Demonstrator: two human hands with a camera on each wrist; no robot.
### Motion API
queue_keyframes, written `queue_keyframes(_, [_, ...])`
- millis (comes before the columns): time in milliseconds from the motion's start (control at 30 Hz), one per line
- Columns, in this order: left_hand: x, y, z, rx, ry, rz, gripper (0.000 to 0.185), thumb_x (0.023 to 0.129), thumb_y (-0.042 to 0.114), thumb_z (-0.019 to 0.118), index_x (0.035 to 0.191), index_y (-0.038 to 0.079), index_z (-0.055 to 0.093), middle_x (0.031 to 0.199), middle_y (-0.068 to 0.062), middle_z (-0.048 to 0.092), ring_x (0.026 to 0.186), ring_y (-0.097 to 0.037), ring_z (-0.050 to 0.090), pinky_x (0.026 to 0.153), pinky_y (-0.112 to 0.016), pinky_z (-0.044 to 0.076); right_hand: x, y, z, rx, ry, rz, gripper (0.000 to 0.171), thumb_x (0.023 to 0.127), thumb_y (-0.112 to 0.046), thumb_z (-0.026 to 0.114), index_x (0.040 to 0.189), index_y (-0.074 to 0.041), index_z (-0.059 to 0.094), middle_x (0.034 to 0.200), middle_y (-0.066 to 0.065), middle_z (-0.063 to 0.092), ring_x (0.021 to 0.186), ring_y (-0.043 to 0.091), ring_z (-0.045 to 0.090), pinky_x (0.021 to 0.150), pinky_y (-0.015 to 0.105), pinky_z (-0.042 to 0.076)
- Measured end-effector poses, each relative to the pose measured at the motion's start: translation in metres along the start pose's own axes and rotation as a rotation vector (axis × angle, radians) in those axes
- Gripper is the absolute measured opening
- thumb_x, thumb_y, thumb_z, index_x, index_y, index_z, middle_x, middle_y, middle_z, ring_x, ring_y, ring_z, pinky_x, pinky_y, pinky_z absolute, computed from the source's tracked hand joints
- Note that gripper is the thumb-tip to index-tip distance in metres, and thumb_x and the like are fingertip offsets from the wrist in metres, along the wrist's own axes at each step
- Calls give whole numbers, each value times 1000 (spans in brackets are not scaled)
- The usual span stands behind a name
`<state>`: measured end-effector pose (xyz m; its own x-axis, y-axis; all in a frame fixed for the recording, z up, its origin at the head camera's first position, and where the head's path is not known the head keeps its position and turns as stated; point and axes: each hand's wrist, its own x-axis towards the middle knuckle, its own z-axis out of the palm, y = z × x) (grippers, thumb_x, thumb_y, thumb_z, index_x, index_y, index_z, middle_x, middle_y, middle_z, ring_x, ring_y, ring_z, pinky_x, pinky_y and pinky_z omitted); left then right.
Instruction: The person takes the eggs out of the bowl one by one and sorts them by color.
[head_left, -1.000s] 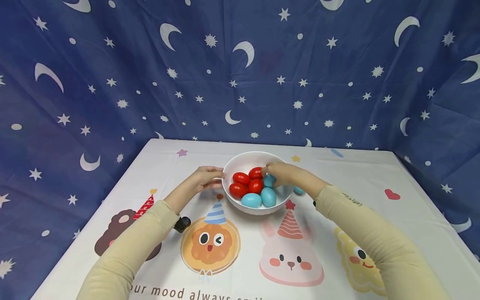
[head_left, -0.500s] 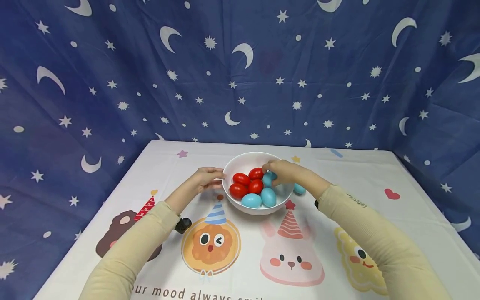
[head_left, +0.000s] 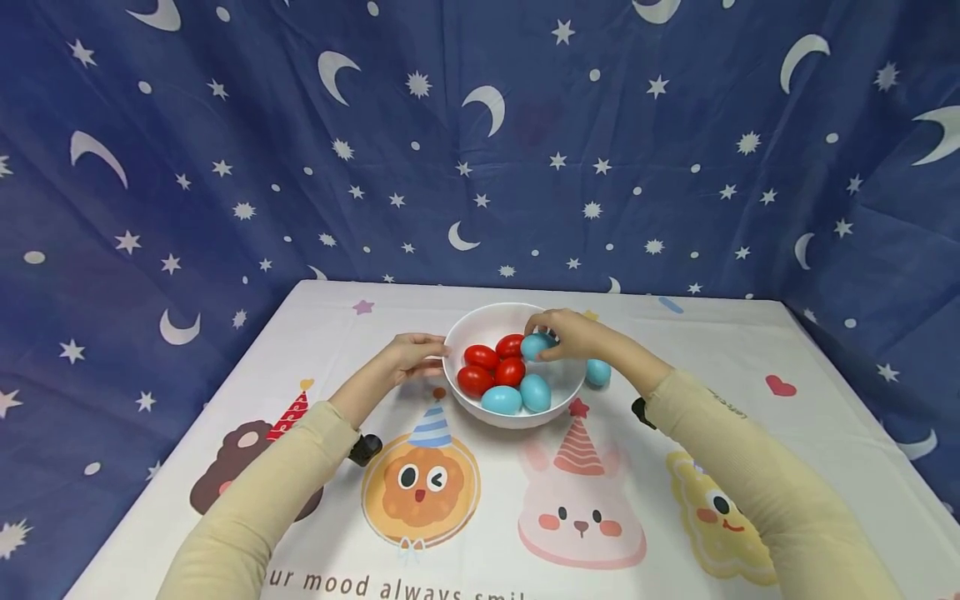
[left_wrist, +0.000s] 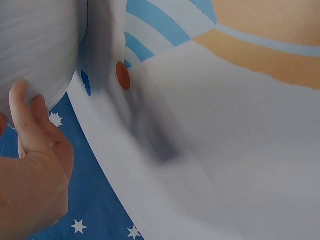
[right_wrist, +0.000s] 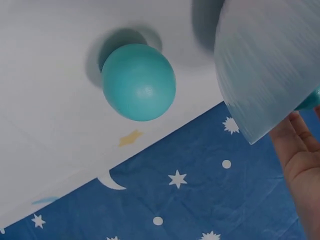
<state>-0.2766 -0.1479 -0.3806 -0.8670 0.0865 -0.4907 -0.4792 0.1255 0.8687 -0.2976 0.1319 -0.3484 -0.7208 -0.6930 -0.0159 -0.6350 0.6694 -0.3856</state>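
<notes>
A white bowl [head_left: 501,318] holds several red eggs [head_left: 476,381] and blue eggs [head_left: 502,400]. My left hand [head_left: 411,356] grips the bowl's left rim; in the left wrist view its fingers [left_wrist: 31,120] lie against the bowl's outer wall. With thumb and fingers, my right hand [head_left: 573,335] holds a blue egg [head_left: 536,347] over the right part of the bowl. In the right wrist view the bowl wall hides most of that egg, leaving only a sliver at the rim. Another blue egg [right_wrist: 139,82] lies on the table just right of the bowl.
The table wears a white cloth [head_left: 360,342] printed with cartoon figures. Behind it hangs a dark blue curtain [head_left: 420,242] with moons and stars. Black wrist devices [head_left: 366,449] show under both forearms.
My right hand has risen from inside the bowl with the blue egg, uncovering more of it. The egg beside the bowl shows more fully. My left hand has stayed at the rim.
</notes>
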Motion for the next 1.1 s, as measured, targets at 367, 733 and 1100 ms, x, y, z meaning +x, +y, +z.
queue_keyframes(367, [0,-4,0,-17,-4,9,47,88,7,64,133,1,51,118,-11,57,71,-8,64,65,-20,61,-7,-2,2,106,65,-32,32,80,-8,74,109,-4,63,102,9,64,95,24,60,90,40,58])
queue_keyframes(733, [0,-3,2,-13,-6,11,45,89,6,62,132,1,52,116,-11,57,69,-8,64,64,-19,61,-19,-3,0,164,136,28,35,82,-11,72,113,-1,62,108,14,65,100,30,59,85,38,60])
queue_keyframes(1100, [1,-3,0,2,-4,10,45,89,8,62,133,3,51,111,-9,58,68,-6,64,62,-17,60,-33,-3,1,233,205,54,35,83,-8,71,116,0,60,110,16,65,101,31,61,84,39,61])
